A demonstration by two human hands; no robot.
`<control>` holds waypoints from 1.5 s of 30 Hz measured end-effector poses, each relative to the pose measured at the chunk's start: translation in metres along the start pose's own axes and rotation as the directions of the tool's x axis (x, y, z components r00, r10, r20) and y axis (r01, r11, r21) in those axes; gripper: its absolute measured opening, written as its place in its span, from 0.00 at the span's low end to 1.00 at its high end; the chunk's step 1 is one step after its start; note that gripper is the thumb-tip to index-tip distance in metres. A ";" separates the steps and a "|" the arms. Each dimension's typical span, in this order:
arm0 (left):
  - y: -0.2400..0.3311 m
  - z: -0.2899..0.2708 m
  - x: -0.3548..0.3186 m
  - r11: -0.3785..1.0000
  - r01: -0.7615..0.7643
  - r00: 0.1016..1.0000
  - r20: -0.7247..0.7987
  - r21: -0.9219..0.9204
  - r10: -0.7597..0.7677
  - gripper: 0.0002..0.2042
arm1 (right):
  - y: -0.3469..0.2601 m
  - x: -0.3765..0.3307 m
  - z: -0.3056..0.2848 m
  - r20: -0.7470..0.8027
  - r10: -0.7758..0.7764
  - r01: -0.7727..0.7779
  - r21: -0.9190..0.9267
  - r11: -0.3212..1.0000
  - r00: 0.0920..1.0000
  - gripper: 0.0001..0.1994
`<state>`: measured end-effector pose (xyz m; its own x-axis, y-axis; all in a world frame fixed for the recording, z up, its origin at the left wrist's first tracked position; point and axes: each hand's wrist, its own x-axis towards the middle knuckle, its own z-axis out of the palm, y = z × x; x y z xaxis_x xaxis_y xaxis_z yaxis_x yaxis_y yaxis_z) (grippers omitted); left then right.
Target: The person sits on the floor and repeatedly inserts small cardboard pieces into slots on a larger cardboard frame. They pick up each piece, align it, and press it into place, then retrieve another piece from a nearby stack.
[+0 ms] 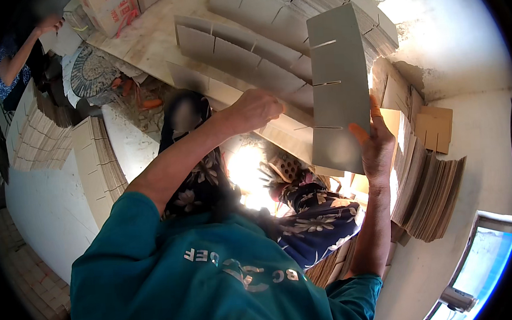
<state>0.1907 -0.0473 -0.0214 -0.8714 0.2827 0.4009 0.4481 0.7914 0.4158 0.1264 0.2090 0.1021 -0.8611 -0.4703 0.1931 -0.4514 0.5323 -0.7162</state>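
My right hand (378, 146) grips the lower right edge of a grey cardboard strip (340, 102) with several slits cut into its left side. Its thumb lies on the front face. To the left, my left hand (256, 110) is closed, fingers curled together; anything in them is hidden. Close by it, long slotted cardboard strips (232, 53) stand on edge in rows on the wooden table (149, 43). One lower strip (189, 79) stands nearest my left forearm.
Stacked slotted cardboard (293, 8) fills the table's far side. More stacks lie at right (431, 193) and left (98, 164). A printed carton (109, 10) sits at the back left. Another person's arm (24, 54) shows at far left. A window (485, 257) is lower right.
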 end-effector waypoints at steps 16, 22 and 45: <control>-0.063 -0.013 0.052 0.979 0.068 0.945 -0.328 0.194 0.000 0.04 | 0.003 0.005 0.021 0.073 0.057 -0.056 -0.018 0.998 0.996 0.26; -0.056 -0.014 0.049 0.984 0.156 0.980 -0.138 0.083 -0.144 0.04 | 0.020 0.007 0.021 0.074 0.005 -0.005 -0.001 1.000 0.997 0.29; -0.065 -0.005 0.053 0.982 0.186 0.974 -0.136 0.039 -0.179 0.04 | 0.023 0.035 0.029 0.283 -0.092 0.066 0.101 0.993 0.955 0.28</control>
<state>0.1168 -0.0866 -0.0227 -0.9021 0.0605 0.4272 0.2704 0.8508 0.4506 0.0929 0.1846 0.0730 -0.7143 -0.6972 0.0609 -0.4815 0.4264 -0.7657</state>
